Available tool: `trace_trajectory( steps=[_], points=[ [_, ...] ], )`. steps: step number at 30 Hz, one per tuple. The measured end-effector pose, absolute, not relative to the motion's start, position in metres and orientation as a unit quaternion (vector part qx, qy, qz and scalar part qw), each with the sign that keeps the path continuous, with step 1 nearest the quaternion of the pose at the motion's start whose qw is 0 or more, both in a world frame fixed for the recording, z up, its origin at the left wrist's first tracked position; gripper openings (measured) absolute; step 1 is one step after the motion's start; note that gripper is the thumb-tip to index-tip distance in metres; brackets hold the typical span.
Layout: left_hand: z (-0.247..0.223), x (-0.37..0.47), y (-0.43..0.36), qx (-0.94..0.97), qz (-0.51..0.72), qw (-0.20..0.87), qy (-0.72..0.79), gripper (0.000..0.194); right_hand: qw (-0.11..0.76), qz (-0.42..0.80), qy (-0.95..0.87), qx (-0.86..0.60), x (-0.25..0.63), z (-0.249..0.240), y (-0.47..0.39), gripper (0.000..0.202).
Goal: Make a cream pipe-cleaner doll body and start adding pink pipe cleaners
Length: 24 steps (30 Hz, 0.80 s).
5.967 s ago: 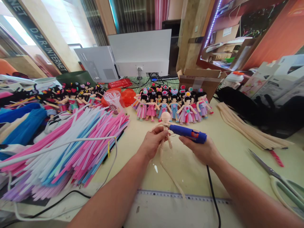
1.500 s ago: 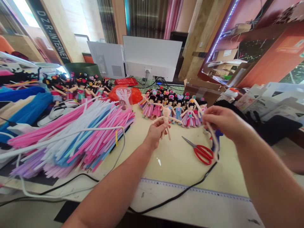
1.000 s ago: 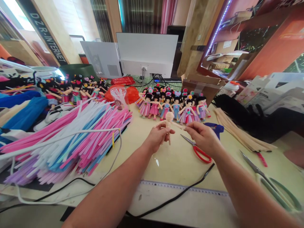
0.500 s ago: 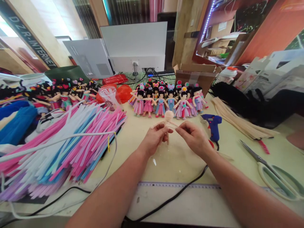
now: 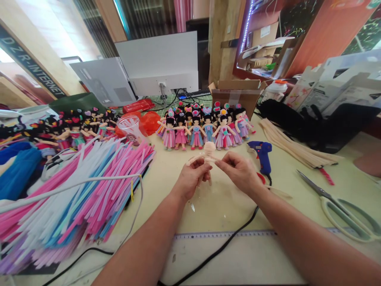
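Note:
Between my two hands is a small beige pipe-cleaner doll body point(image 5: 210, 149) with a round wound head, thin arms and legs hanging below. My left hand point(image 5: 193, 176) pinches it at the torso and one side, its fingers partly hiding the body. With thumb and forefinger, my right hand point(image 5: 238, 171) grips the doll's arm on the other side. Just beyond stand finished dolls point(image 5: 196, 127) with black hair and colourful dresses. A blue glue gun point(image 5: 263, 155) lies right of my right hand.
Left lies a heap of pink, white and blue pipe cleaners point(image 5: 89, 190), crossed by a white cable point(image 5: 74, 182). Scissors point(image 5: 336, 206) and beige pipe cleaners point(image 5: 297, 145) lie right. A black cord point(image 5: 214, 250) crosses the ruler point(image 5: 205, 236). Behind are a cardboard box point(image 5: 235, 95) and monitor point(image 5: 160, 59).
The view has shifted slightly, so the scene sits a little further left. Both hands keep their grip on the doll body, with only slight finger movement.

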State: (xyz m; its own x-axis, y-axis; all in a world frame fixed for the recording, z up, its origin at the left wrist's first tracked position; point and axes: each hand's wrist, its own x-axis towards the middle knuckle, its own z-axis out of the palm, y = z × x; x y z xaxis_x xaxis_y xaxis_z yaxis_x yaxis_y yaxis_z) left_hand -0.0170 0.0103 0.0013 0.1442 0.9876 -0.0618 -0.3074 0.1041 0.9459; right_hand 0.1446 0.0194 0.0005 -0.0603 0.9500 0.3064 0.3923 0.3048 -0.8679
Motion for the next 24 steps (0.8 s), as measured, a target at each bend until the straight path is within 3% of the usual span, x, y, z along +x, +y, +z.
trace_trajectory(
  steps=[9, 24],
  points=[
    [-0.0016, -0.0183, 0.0114, 0.426, 0.514, 0.63, 0.397, 0.028, 0.46, 0.299, -0.662, -0.511, 0.1435, 0.0012, 0.0174, 0.038],
    [0.0023, -0.0169, 0.0097, 0.384, 0.532, 0.633, 0.411, 0.043, 0.459, 0.276, -0.665, -0.521, 0.1411, 0.0069, 0.0169, 0.036]
  ],
)
